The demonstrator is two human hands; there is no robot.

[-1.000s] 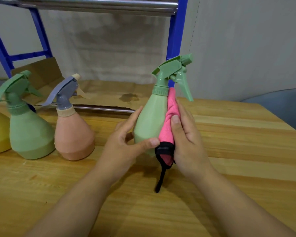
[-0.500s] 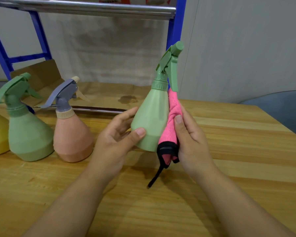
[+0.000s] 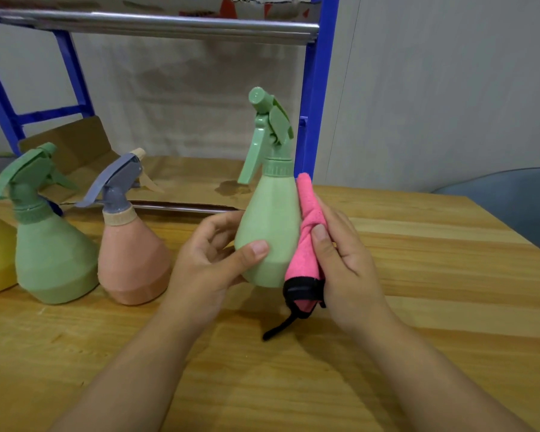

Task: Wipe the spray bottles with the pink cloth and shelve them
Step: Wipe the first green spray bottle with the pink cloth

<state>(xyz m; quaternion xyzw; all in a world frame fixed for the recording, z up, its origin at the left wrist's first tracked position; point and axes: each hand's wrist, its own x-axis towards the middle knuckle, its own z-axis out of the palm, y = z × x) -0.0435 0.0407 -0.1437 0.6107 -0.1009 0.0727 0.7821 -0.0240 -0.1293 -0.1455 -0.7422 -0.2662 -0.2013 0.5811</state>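
I am holding the light green spray bottle (image 3: 268, 232) upright just above the wooden table (image 3: 418, 307), its long axis standing vertical between my hands. My left hand (image 3: 212, 263) is clamping its body, and my right hand (image 3: 340, 260) is pressing the pink cloth (image 3: 306, 244) on its right side. The blue shelf frame (image 3: 317, 104) is standing near behind it.

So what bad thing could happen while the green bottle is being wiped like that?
The light green bottle is lifted off the table, held by the left hand mostly at the fingertips. That grip looks light, so pressing with the pink cloth in the right hand might push it loose. If it fell left, it could knock over the peach bottle standing close by.
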